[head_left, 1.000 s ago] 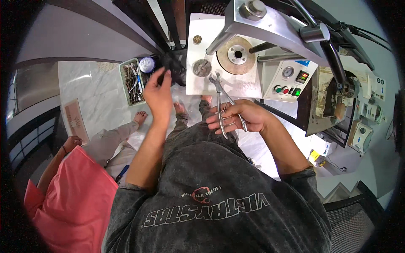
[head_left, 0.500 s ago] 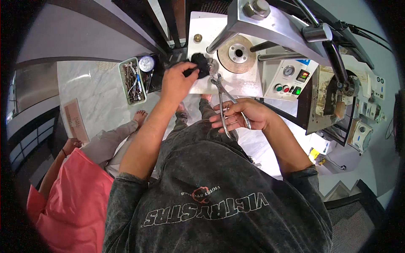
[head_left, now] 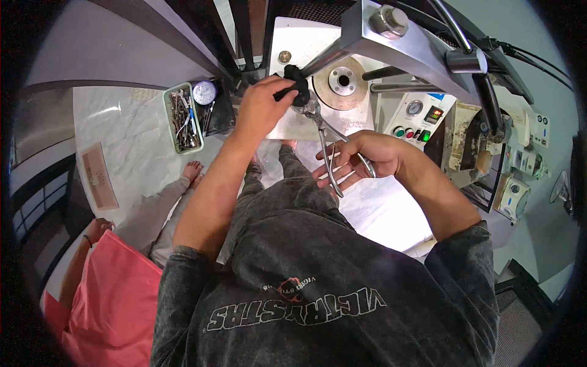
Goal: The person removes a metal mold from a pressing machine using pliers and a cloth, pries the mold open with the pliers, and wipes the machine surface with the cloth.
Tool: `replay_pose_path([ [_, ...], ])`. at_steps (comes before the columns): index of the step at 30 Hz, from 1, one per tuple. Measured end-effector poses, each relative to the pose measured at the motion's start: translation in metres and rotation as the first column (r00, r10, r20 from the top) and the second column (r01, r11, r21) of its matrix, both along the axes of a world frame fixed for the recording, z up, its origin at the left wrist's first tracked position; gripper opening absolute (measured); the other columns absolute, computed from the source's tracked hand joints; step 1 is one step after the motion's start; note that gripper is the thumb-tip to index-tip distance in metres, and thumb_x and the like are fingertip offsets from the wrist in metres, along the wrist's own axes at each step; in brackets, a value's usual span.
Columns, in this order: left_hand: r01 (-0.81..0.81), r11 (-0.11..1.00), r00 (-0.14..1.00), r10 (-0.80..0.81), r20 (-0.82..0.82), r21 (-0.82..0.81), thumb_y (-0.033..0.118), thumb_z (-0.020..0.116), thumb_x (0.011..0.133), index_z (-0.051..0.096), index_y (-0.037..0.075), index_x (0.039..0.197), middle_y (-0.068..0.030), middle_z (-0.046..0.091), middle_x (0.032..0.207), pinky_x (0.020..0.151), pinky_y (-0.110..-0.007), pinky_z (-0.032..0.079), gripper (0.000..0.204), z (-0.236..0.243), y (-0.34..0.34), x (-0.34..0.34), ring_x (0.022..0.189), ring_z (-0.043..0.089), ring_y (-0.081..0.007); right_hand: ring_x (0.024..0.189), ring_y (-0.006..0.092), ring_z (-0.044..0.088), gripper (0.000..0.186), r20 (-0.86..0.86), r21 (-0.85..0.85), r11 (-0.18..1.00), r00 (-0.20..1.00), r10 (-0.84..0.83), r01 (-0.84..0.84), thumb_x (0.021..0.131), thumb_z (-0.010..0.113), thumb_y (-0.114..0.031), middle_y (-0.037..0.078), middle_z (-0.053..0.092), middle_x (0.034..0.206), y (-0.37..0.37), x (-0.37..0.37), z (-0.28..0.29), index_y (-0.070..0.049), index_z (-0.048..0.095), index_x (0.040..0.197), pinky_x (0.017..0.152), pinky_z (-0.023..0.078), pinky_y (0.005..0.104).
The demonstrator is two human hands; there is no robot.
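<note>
My left hand (head_left: 264, 105) pinches a bunched black cloth (head_left: 297, 84) over the left part of a white machine table (head_left: 287, 129). My right hand (head_left: 373, 154) holds long-handled metal pliers (head_left: 324, 137), its fingers loosely around the spread handles. The cloth lies against the jaws of the pliers and covers most of what is there. A bit of a silvery metal piece shows at the jaws, below the cloth. A small round brass-coloured piece (head_left: 285, 57) sits on the table beyond my left hand.
A round plate with a bolted hub (head_left: 343, 81) stands among the press posts under a thick metal beam (head_left: 403, 40). To its right is a control panel (head_left: 416, 119). A tray of tools (head_left: 183, 119) and a round tub (head_left: 204, 92) stand at left, near a person in pink (head_left: 116, 293).
The black cloth has moved onto the pliers' jaws and now hides most of the round silvery piece seen there before. My view has shifted slightly.
</note>
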State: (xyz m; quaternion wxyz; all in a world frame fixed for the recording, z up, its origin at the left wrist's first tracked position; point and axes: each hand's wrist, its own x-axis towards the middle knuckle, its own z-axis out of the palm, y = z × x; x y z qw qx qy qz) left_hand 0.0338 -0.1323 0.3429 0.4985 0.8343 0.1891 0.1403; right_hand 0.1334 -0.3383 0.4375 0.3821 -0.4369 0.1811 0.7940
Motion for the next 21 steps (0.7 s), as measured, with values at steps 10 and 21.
replay_pose_path([
  [10,-0.029,1.0,0.997,0.028,-0.077,-0.009,0.008,0.069,0.078,0.067,0.001,0.091,-0.0141,0.065,0.091,0.076,-0.04,0.051,0.015,0.0,-0.039,-0.025,0.087,0.063,-0.0347,0.101,0.0384,0.066,0.022,0.033,-0.139,0.981,0.989,0.144,-0.138,0.079,0.053,0.002,0.028,0.064,0.109,-0.008,0.009,0.001,0.008,0.051,0.1,0.086,0.055,0.0527],
  [21,-0.057,0.99,0.994,0.045,-0.097,-0.13,0.011,0.071,0.081,0.066,0.0,0.093,-0.0129,0.066,0.093,0.076,-0.034,0.05,0.017,-0.002,-0.065,-0.051,0.087,0.065,-0.0291,0.083,0.0325,0.069,0.018,0.201,-0.28,0.887,0.881,0.428,-0.367,0.081,0.053,-0.002,0.025,0.066,0.099,-0.011,0.021,0.015,0.011,0.059,0.09,0.072,0.06,0.0491],
])
